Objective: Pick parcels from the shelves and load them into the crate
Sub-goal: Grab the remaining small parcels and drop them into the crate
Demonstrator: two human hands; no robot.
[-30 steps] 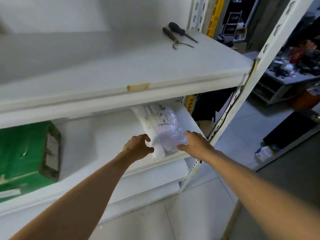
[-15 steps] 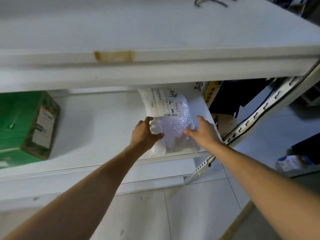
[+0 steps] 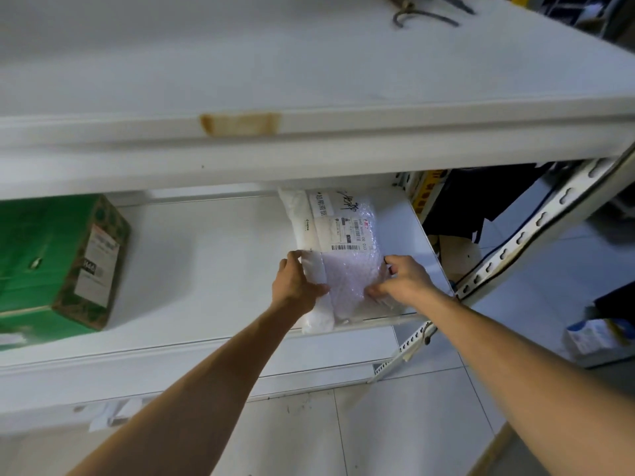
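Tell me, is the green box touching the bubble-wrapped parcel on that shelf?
No, the green box sits far left, with a stretch of bare white shelf between it and the bubble-wrapped parcel.

So there's this brown tape patch (image 3: 240, 123), kinda stained looking, and everything else sits around it. Up and to the right of it lies a hooked metal tool (image 3: 404, 5), with the dark shaft of a second tool (image 3: 457, 3) just beside that. Lower right of the patch you get a yellow strip (image 3: 427, 192) and something black (image 3: 481, 207) next to it. Straight below is pale tiled floor (image 3: 395, 424), and way off to the lower right a blue-and-white box (image 3: 594, 334) sits on it.
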